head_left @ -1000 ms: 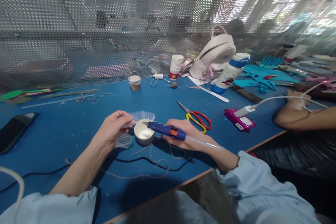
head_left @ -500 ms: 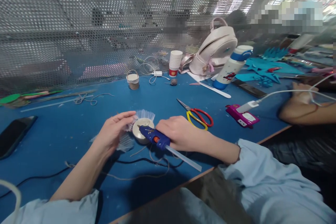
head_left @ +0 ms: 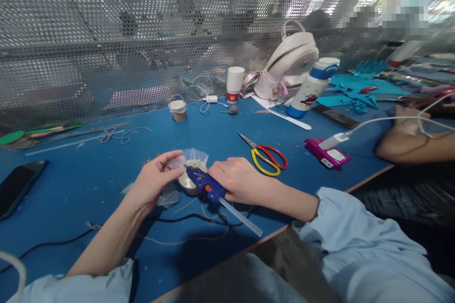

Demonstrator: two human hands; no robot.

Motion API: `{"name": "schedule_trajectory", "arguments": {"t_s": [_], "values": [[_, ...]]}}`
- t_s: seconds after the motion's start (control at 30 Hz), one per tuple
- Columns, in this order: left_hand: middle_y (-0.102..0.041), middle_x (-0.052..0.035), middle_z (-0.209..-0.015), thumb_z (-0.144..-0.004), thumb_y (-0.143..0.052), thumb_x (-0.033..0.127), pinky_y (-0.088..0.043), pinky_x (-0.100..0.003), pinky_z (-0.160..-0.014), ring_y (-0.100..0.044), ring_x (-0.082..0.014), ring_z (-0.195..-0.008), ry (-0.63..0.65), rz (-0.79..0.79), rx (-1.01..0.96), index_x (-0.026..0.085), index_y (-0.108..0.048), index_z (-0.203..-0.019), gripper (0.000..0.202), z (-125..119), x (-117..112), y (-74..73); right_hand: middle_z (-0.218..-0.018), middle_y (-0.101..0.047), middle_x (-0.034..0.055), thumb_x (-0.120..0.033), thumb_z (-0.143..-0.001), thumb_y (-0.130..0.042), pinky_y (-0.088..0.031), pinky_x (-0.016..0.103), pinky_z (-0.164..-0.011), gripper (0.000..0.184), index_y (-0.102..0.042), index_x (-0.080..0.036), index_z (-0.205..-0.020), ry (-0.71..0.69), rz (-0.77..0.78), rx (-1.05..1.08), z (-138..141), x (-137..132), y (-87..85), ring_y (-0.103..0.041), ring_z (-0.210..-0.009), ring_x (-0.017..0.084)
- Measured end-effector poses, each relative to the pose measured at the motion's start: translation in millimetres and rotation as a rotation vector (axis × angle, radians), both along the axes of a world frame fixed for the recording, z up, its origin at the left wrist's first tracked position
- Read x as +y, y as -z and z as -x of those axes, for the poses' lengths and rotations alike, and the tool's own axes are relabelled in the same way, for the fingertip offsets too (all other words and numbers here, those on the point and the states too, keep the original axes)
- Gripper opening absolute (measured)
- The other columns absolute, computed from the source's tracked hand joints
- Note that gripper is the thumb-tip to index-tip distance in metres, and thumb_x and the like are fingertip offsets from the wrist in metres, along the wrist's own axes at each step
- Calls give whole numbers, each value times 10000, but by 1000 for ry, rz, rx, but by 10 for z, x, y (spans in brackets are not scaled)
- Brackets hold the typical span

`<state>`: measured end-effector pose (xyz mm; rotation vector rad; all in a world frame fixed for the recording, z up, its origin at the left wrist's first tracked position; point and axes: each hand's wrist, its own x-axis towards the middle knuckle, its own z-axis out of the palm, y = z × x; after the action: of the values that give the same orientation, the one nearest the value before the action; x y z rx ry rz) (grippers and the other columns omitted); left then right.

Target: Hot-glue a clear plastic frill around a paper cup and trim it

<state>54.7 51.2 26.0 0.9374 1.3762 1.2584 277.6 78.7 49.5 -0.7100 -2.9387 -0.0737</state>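
Blue table (head_left: 88, 170) carrying red-and-yellow scissors (head_left: 266, 157) right of centre, paper cup stack (head_left: 234, 84) and pink backpack (head_left: 289, 66) toward the upper right, phone (head_left: 17, 187) at left, another person's forearm (head_left: 412, 144) lying at right edge, right hand (head_left: 236, 181) gripping a blue glue gun (head_left: 206, 185) with its nozzle lying over a small white cup (head_left: 190, 182) at centre, left hand (head_left: 154, 181) pinching clear pleated film (head_left: 195, 156) against the cup's rim.

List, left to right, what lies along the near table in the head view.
Black phone → left hand pinching pleated frill → glue gun in right hand → scissors → pink power bank → another person's forearm.
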Motion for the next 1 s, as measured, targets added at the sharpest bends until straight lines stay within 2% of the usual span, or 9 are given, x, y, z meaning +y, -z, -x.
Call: {"name": "schedule_trajectory", "arguments": {"t_s": [0.17, 0.5, 0.83, 1.0], "values": [[-715, -40, -946, -455, -830, 201, -453, -286, -812, -610, -178, -872, -3, -4, 6, 145, -694, -1070, 633, -3, 5, -6, -881, -661, 90, -270, -944, -445, -309, 305, -620, 192, -557, -115, -968, 5, -2, 13, 5, 8, 34, -551, -669, 161], [-703, -35, -950, -460, -791, 171, -449, -277, -770, -607, -160, -816, -37, 24, 9, 144, -678, -1082, 633, -13, 22, 7, -892, -674, 99, -216, -913, -449, -336, 315, -637, 154, -555, -113, -956, 28, 22, -49, 33, 4, 12, -597, -715, 192], [-707, -29, -905, -469, -793, 173, -451, -273, -761, -609, -159, -800, -28, 19, 5, 141, -672, -1093, 636, -11, 12, -7, -833, -667, 96, -193, -911, -427, -311, 321, -613, 151, -550, -111, -942, 45, -30, -61, 33, -30, 5, -595, -674, 191], [-711, -36, -910, -470, -798, 176, -455, -276, -763, -614, -163, -798, -23, 10, 14, 141, -680, -1079, 622, -11, 18, -3, -844, -670, 101, -222, -925, -425, -326, 320, -617, 170, -555, -113, -936, 27, 20, -35, 41, -15, -5, -595, -679, 196]]}}
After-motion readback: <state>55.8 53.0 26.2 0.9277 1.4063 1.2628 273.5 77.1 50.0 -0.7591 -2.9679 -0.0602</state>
